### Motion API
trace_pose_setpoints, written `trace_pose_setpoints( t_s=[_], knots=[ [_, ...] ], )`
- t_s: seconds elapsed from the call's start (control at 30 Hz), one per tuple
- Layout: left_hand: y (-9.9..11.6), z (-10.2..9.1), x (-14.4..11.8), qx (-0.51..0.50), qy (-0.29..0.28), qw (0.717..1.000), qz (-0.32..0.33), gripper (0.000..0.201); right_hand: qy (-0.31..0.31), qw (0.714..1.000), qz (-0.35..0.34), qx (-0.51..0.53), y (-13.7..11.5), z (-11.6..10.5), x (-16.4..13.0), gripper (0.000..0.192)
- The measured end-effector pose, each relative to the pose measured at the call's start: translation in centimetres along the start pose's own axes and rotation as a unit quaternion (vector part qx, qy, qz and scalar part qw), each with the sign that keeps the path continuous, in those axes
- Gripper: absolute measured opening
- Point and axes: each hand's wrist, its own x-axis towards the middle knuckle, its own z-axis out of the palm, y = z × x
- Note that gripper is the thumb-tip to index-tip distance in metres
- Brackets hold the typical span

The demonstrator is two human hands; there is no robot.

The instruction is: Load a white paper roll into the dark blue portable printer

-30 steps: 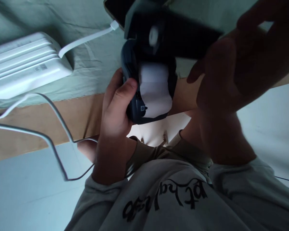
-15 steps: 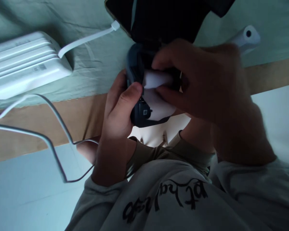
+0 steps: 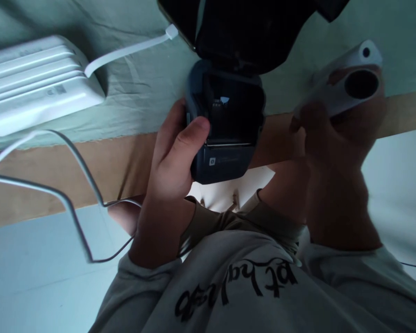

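My left hand [image 3: 175, 155] grips a dark portable label printer [image 3: 229, 159] by its left side, thumb over the rim. The printer's lid [image 3: 246, 32] stands open toward the top of the view, and its dark compartment shows no roll inside. To the right, my right hand [image 3: 336, 134] is closed around a white paper roll [image 3: 336, 97] whose wide dark core faces me. Just behind that roll, a second white roll [image 3: 353, 54] with a small hole lies on the green cloth, partly covered.
A white power bank [image 3: 41, 88] with a short white cable [image 3: 131, 51] lies on the green cloth [image 3: 135, 97] at left. Another cable [image 3: 69, 203] loops over the wooden edge [image 3: 104, 171]. My legs are below the printer.
The paper roll has come out of the printer's compartment and moved right in my right hand, next to the second roll. My left hand stays on the printer.
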Motion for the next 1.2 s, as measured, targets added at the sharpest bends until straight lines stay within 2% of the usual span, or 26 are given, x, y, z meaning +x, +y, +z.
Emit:
trace_pose_setpoints(
  t_s=[0.07, 0.13, 0.23, 0.3, 0.37, 0.43, 0.5, 0.57, 0.67, 0.77, 0.87, 0.93, 1.03, 1.13, 1.2],
  knots=[
    [0.1, -0.1, 0.0, 0.005, -0.005, 1.000, -0.007, 0.028, -0.007, 0.996, -0.062, -0.069, -0.8, 0.2, 1.2, 0.021],
    [-0.1, -0.2, 0.2, 0.004, -0.008, 1.000, -0.002, 0.031, -0.022, 0.988, -0.094, -0.119, -1.0, 0.5, 2.2, 0.032],
    [-0.7, -0.4, 0.4, -0.007, 0.000, 0.999, 0.032, 0.030, -0.065, 0.980, -0.086, -0.168, -0.6, 0.9, 2.4, 0.055],
    [-1.0, -0.4, 0.4, -0.006, 0.000, 0.999, 0.040, 0.027, -0.069, 0.979, -0.086, -0.174, -0.3, 0.6, 2.0, 0.056],
    [-1.1, -0.3, 0.2, 0.004, 0.006, 0.999, 0.037, 0.029, -0.020, 0.978, -0.115, -0.172, -0.2, -0.5, 1.7, 0.045],
    [-0.9, -0.3, 0.0, 0.008, 0.018, 0.999, 0.034, 0.030, 0.063, 0.971, -0.129, -0.192, 0.4, -2.0, 1.9, 0.036],
    [-0.6, -0.3, -0.1, 0.005, 0.018, 1.000, 0.019, 0.029, 0.107, 0.959, -0.111, -0.239, 1.7, -3.3, 2.8, 0.040],
    [-0.4, -0.4, -0.1, 0.004, 0.001, 1.000, 0.007, 0.027, 0.070, 0.961, -0.072, -0.260, 3.3, -4.1, 3.9, 0.054],
    [-0.5, -0.6, 0.0, 0.011, -0.001, 1.000, 0.015, 0.028, 0.043, 0.954, 0.018, -0.295, 4.9, -4.2, 5.4, 0.042],
    [-0.9, -0.8, 0.2, 0.009, -0.004, 1.000, 0.024, 0.031, 0.073, 0.965, 0.044, -0.250, 4.6, -3.5, 5.6, 0.038],
    [-1.4, -1.0, 0.3, 0.014, -0.014, 0.999, 0.038, 0.032, 0.091, 0.988, -0.007, -0.128, 3.9, -3.1, 4.7, 0.052],
    [-1.5, -1.1, 0.3, 0.022, -0.008, 0.999, 0.045, 0.033, 0.069, 0.995, -0.034, -0.071, 3.9, -3.1, 3.9, 0.059],
    [-1.4, -1.1, 0.4, 0.023, -0.006, 0.999, 0.042, 0.033, 0.025, 0.997, -0.043, -0.066, 4.8, -3.3, 3.0, 0.058],
    [-1.4, -1.2, 0.5, 0.015, -0.014, 0.999, 0.042, 0.031, 0.027, 0.995, -0.043, -0.091, 5.7, -3.5, 2.7, 0.053],
    [-1.6, -1.4, 0.5, 0.017, -0.020, 0.998, 0.054, 0.032, 0.030, 0.995, -0.048, -0.086, 5.8, -3.6, 2.8, 0.056]
  ],
)
